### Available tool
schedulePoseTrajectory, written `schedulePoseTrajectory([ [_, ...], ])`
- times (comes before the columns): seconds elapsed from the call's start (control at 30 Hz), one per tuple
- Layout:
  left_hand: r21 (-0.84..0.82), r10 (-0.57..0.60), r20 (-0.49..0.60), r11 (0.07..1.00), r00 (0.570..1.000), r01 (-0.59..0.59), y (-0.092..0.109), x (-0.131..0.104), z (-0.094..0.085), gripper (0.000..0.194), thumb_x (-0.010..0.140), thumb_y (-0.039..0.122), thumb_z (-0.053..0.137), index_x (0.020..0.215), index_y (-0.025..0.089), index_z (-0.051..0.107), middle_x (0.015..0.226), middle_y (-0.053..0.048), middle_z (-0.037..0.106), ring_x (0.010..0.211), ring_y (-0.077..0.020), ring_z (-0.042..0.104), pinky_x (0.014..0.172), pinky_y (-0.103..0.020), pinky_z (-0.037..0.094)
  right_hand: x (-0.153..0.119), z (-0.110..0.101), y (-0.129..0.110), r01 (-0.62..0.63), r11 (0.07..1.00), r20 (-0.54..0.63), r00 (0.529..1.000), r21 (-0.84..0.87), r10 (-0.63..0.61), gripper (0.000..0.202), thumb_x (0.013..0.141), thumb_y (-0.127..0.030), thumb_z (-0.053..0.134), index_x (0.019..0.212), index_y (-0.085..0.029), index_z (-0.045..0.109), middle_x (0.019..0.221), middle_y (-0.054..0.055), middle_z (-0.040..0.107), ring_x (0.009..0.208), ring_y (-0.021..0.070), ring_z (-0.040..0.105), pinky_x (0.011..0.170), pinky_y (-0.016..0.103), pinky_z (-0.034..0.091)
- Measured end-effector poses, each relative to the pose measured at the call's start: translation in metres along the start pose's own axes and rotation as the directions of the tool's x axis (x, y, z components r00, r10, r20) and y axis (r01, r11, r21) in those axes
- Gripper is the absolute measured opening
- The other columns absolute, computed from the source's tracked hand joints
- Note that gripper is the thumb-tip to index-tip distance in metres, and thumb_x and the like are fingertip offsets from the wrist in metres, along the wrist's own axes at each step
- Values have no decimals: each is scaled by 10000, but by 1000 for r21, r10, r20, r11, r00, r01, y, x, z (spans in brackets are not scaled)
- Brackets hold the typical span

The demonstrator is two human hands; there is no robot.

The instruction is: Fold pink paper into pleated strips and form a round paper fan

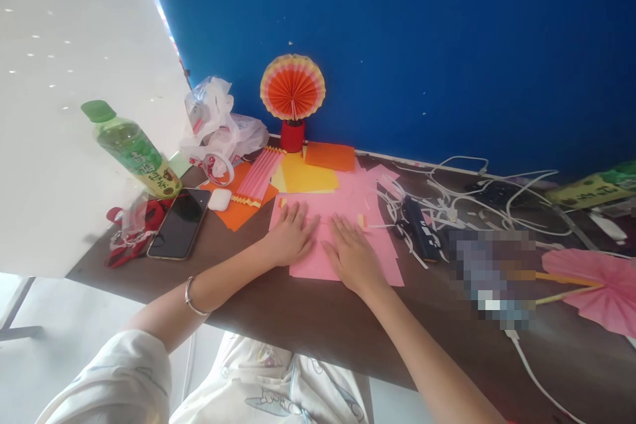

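Pink paper sheets (318, 266) lie stacked in front of me on the dark table. My left hand (293, 235) rests flat on the left part of the pink paper, fingers spread. Beside it, my right hand (354, 253) also lies flat on the sheets with its fingers extended. Small orange-yellow edges show near both hands. Behind the sheets are yellow paper (313, 175) and a folded orange piece (329, 156). A pleated pink strip (258, 177) lies over orange paper (232, 217) at the left.
A round paper fan (293, 89) stands in a red holder by the blue wall. Leftward are a bottle (136, 154), a phone (181, 225), a white case (219, 199), tape (218, 169) and plastic bags. White cables (447, 202), a power bank (421, 228) and a pink fan (603, 288) lie right.
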State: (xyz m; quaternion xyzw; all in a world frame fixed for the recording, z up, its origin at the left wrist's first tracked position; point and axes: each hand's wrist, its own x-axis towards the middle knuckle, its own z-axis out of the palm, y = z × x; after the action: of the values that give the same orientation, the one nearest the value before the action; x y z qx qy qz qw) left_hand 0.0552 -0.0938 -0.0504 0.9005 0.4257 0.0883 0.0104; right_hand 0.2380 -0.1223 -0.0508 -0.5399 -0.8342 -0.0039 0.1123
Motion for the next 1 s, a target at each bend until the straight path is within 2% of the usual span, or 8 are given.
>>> schedulePoseTrajectory([
  [0.17, -1, -16, -2, 1000, 1000, 16, 2, -1, 0, 532, 895, 369, 335, 1362, 114, 340, 1432, -246, 250, 1322, -401, 224, 1035, -575, 181, 1, 1, -2, -20, 1000, 23, 1000, -17, 21, 600, 913, -427, 246, 1338, -25, 383, 1397, 175, 370, 1316, 283, 308, 1081, 455, 248],
  [0.3, 3, -28, 20, 1000, 999, 28, 4, -2, -3, 549, 894, 400, 340, 1370, 126, 334, 1437, -239, 245, 1319, -408, 224, 1031, -578, 178, -1, -1, -1, 9, 1000, 22, 1000, -22, -8, 584, 920, -426, 215, 1358, -69, 361, 1400, 153, 376, 1324, 271, 294, 1085, 492, 210],
  [0.43, 53, -50, 16, 997, 999, 49, 6, -3, -8, 542, 900, 423, 317, 1378, 167, 328, 1434, -212, 276, 1310, -403, 250, 1019, -620, 129, -2, -2, -1, 9, 1000, 22, 1000, 3, -9, 571, 924, -429, 194, 1368, -107, 352, 1407, 125, 377, 1330, 244, 286, 1076, 455, 248],
  [0.63, 66, -58, 36, 996, 998, 56, 5, -4, -8, 550, 903, 446, 285, 1392, 196, 304, 1440, -198, 270, 1313, -403, 239, 1018, -617, 127, -1, -2, -3, -8, 1000, 32, 999, -1, 8, 591, 922, -442, 196, 1362, -83, 359, 1409, 137, 366, 1328, 263, 288, 1065, 467, 268],
  [0.77, 29, -60, 30, 998, 998, 59, 3, -4, -5, 558, 897, 470, 289, 1395, 218, 295, 1453, -175, 253, 1324, -394, 217, 1027, -611, 117, -6, -4, 0, 4, 999, 13, 1000, -48, -3, 599, 922, -424, 210, 1330, -28, 397, 1386, 162, 395, 1321, 275, 299, 1083, 463, 246],
  [0.87, -11, -79, 26, 997, 997, 79, 1, -4, -3, 550, 891, 469, 319, 1392, 242, 301, 1470, -161, 213, 1334, -406, 172, 1031, -599, 129, -10, -4, 4, -47, 993, -48, 998, -113, 42, 607, 907, -422, 275, 1275, 26, 452, 1332, 214, 447, 1298, 310, 331, 1091, 465, 228],
  [1.0, -59, -104, 21, 993, 994, 105, 1, -4, -4, 530, 884, 459, 354, 1382, 281, 318, 1482, -137, 178, 1337, -434, 110, 1031, -592, 144, -12, -4, 7, -59, 989, -69, 996, -138, 50, 567, 906, -390, 286, 1252, 14, 482, 1285, 213, 499, 1237, 295, 427, 1049, 436, 312],
])
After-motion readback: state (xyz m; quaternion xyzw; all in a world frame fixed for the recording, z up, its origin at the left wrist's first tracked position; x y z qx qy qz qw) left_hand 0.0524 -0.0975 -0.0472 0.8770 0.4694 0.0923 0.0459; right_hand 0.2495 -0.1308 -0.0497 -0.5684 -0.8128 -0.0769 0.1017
